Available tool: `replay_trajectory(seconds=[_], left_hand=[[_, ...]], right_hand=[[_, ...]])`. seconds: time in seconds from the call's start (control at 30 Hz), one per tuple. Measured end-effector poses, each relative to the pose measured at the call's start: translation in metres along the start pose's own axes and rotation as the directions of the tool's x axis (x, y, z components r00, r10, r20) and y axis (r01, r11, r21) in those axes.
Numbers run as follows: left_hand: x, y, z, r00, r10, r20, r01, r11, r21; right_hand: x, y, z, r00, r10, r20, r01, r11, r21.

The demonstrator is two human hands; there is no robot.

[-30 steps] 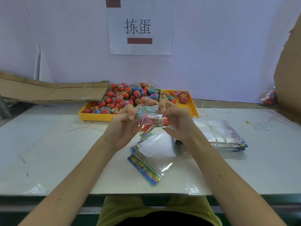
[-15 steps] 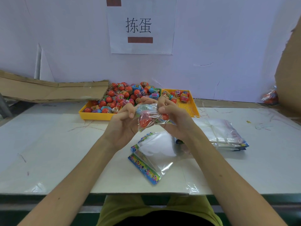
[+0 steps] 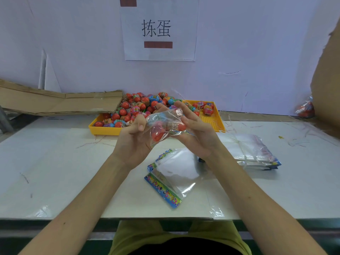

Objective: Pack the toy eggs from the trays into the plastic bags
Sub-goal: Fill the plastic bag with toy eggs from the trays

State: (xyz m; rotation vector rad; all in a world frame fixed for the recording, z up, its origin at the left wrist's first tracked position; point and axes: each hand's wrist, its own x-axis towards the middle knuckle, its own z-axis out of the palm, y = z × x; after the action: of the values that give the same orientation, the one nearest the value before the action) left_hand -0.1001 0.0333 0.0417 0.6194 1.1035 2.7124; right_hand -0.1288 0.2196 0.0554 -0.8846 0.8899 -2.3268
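Note:
Between both hands, above the table, hangs a clear plastic bag (image 3: 165, 126) with red and blue toy eggs inside. My left hand (image 3: 135, 138) grips the bag's left side, thumb up against it. My right hand (image 3: 196, 133) holds its right side, fingers curled over the top. Behind them a yellow tray (image 3: 103, 130) is heaped with red, blue and patterned toy eggs (image 3: 136, 109). A second yellow tray (image 3: 215, 122) to its right holds a few eggs (image 3: 207, 109). Empty bags (image 3: 174, 173) with colourful printed edges lie flat below my hands.
A tied stack of empty bags (image 3: 253, 151) lies at the right. Flattened cardboard (image 3: 55, 102) leans at the back left, more cardboard (image 3: 327, 80) stands at the far right with a filled bag (image 3: 305, 109) beside it. A paper sign (image 3: 158, 28) hangs on the wall.
The bag has shifted slightly between my hands and my left thumb has come up straighter against its side. Both hands stay in the same place above the table.

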Motion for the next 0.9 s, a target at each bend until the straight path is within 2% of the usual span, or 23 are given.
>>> replay_trajectory(seconds=[0.1, 0.17, 0.2, 0.27, 0.33, 0.4, 0.47, 0.53, 0.6, 0.67, 0.73, 0.77, 0.83, 0.9], left_hand=[[0.001, 0.000, 0.000, 1.000, 0.002, 0.002, -0.002, 1.000, -0.020], [0.003, -0.001, 0.002, 0.999, 0.015, -0.048, -0.015, 1.000, 0.002], [0.003, -0.001, 0.003, 0.996, 0.026, -0.082, -0.024, 0.999, 0.026], [0.005, 0.000, 0.003, 0.986, 0.055, -0.156, -0.041, 0.995, 0.092], [0.007, 0.001, 0.000, 0.975, 0.088, -0.206, -0.054, 0.985, 0.165], [0.009, 0.001, -0.003, 0.965, 0.115, -0.234, -0.053, 0.965, 0.257], [0.010, 0.000, -0.004, 0.953, 0.139, -0.270, -0.040, 0.939, 0.341], [0.010, -0.002, -0.003, 0.941, 0.174, -0.290, -0.036, 0.904, 0.426], [0.011, -0.004, -0.002, 0.933, 0.209, -0.292, -0.034, 0.862, 0.506], [0.012, -0.007, -0.002, 0.935, 0.216, -0.283, -0.036, 0.847, 0.530], [0.012, -0.007, -0.003, 0.941, 0.205, -0.268, -0.043, 0.861, 0.507], [0.011, -0.007, -0.003, 0.943, 0.201, -0.265, -0.047, 0.869, 0.493], [0.010, -0.006, -0.003, 0.946, 0.192, -0.260, -0.049, 0.880, 0.472], [0.010, -0.007, -0.004, 0.950, 0.178, -0.257, -0.044, 0.889, 0.455]], right_hand=[[0.002, -0.001, -0.003, 1.000, 0.012, -0.029, -0.011, 1.000, 0.007], [0.007, 0.001, -0.004, 0.992, 0.015, -0.125, -0.023, 0.998, -0.064], [0.010, 0.002, -0.006, 0.976, -0.012, -0.218, -0.024, 0.986, -0.163], [0.017, 0.005, -0.008, 0.881, -0.149, -0.449, -0.087, 0.882, -0.463], [0.018, 0.005, -0.013, 0.755, -0.298, -0.584, -0.172, 0.770, -0.614], [0.016, 0.004, -0.017, 0.648, -0.412, -0.640, -0.163, 0.747, -0.645], [0.014, 0.004, -0.019, 0.586, -0.567, -0.579, -0.141, 0.632, -0.762], [0.012, 0.009, -0.015, 0.604, -0.671, -0.430, -0.125, 0.454, -0.882], [0.013, 0.016, -0.010, 0.678, -0.661, -0.322, -0.123, 0.329, -0.936], [0.012, 0.022, -0.007, 0.792, -0.533, -0.298, -0.169, 0.278, -0.946], [0.011, 0.029, -0.006, 0.903, -0.309, -0.299, -0.242, 0.210, -0.947], [0.010, 0.033, -0.006, 0.935, -0.202, -0.292, -0.268, 0.140, -0.953], [0.010, 0.037, -0.007, 0.952, -0.078, -0.295, -0.296, -0.006, -0.955], [0.010, 0.036, -0.007, 0.950, -0.075, -0.304, -0.307, -0.041, -0.951]])
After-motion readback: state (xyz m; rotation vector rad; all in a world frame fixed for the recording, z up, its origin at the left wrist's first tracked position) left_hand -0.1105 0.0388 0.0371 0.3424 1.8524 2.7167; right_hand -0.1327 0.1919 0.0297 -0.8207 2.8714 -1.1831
